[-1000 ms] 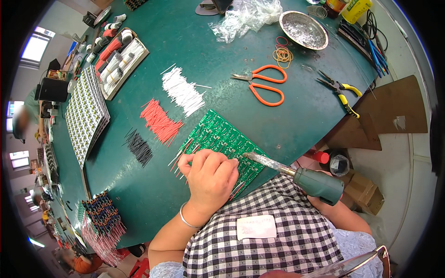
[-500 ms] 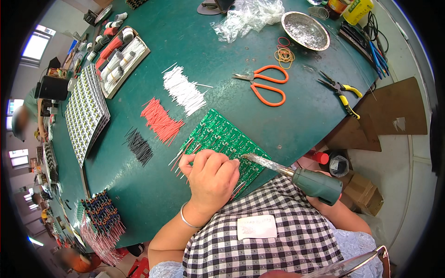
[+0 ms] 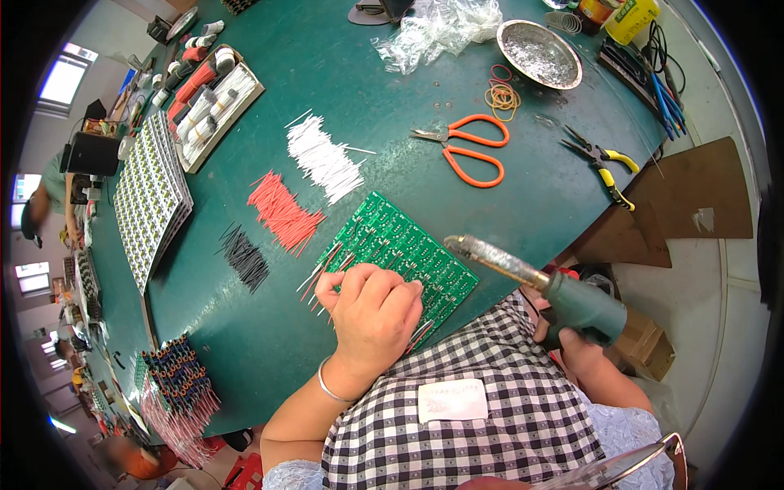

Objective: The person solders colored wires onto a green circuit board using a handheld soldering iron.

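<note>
A green circuit board panel [image 3: 408, 253] lies on the table in front of me, with short red, white and black wires [image 3: 331, 265] standing along its left edge. My left hand [image 3: 374, 310] rests on the board's near side with fingers curled and pinched; whatever is between the fingertips is hidden. In my right hand [image 3: 576, 347] is a soldering gun [image 3: 584, 306] with a dark green body. Its long metal tip is raised just beyond the board's right corner, apart from the board. Piles of white wires [image 3: 322, 159], red wires [image 3: 284, 212] and black wires [image 3: 245, 260] lie left of the board.
Beyond the board are orange-handled scissors [image 3: 474, 151], yellow-handled pliers [image 3: 604, 167], rubber bands [image 3: 502, 100] and a metal bowl [image 3: 539, 54]. Stacked panels [image 3: 153, 192], a tray of wire bundles [image 3: 214, 110] and wired boards [image 3: 180, 380] stand at left.
The soldering gun has lifted off the board and swung right and outward with my right hand. My left hand and the board have stayed in place.
</note>
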Demonstrator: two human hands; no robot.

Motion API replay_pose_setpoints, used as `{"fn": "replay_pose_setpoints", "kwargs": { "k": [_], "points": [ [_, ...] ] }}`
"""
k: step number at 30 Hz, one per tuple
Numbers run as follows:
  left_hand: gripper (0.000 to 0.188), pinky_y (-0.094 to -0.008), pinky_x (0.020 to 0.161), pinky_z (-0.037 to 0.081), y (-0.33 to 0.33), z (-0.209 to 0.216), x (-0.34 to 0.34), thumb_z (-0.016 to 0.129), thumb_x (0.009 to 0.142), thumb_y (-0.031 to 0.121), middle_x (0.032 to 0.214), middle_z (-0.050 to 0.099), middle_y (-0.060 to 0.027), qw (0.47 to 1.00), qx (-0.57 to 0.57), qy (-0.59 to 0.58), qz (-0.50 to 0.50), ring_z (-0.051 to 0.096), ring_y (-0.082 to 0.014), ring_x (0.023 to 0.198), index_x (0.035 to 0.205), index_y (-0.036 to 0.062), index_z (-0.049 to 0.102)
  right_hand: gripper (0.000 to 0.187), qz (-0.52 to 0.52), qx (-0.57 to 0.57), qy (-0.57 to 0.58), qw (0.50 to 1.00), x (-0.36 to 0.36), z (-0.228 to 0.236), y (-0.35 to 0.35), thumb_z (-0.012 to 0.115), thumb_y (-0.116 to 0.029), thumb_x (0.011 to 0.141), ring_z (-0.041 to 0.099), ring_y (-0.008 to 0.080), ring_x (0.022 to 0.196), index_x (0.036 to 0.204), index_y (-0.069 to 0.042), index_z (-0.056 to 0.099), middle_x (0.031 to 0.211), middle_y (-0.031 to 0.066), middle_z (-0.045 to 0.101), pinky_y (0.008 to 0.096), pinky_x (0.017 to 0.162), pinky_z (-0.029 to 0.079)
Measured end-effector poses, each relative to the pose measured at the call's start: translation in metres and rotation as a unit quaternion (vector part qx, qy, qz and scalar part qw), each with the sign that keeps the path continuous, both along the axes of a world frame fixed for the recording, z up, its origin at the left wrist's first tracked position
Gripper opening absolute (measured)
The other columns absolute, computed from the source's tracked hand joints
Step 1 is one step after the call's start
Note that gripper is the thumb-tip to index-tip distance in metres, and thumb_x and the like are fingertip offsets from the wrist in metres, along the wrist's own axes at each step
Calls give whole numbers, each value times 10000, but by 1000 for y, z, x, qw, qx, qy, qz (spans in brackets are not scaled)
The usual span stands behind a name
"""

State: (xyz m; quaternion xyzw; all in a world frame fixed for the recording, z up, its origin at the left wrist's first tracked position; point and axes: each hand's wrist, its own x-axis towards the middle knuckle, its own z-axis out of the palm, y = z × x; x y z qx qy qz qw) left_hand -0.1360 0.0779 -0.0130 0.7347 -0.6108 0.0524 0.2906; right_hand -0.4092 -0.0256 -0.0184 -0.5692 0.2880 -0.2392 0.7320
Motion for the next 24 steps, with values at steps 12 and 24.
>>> {"fn": "replay_pose_setpoints", "kwargs": {
  "k": [12,24],
  "points": [
    [159,-406,813,285,4,2,1,731,652,119,771,539,54,1000,10,0,9,535,-152,823,759,172,626,530,-84,-3,-71,994,42,6,-21,555,-344,907,644,239,722,1258,32,426,1135,176,572,335,607,529],
    [184,-374,783,294,48,-2,4,733,668,102,778,551,43,999,9,21,25,534,-154,797,827,166,666,451,-120,75,-205,969,97,-24,-81,502,-296,940,592,188,664,1289,-24,417,1131,163,555,301,596,481]
  ]
}}
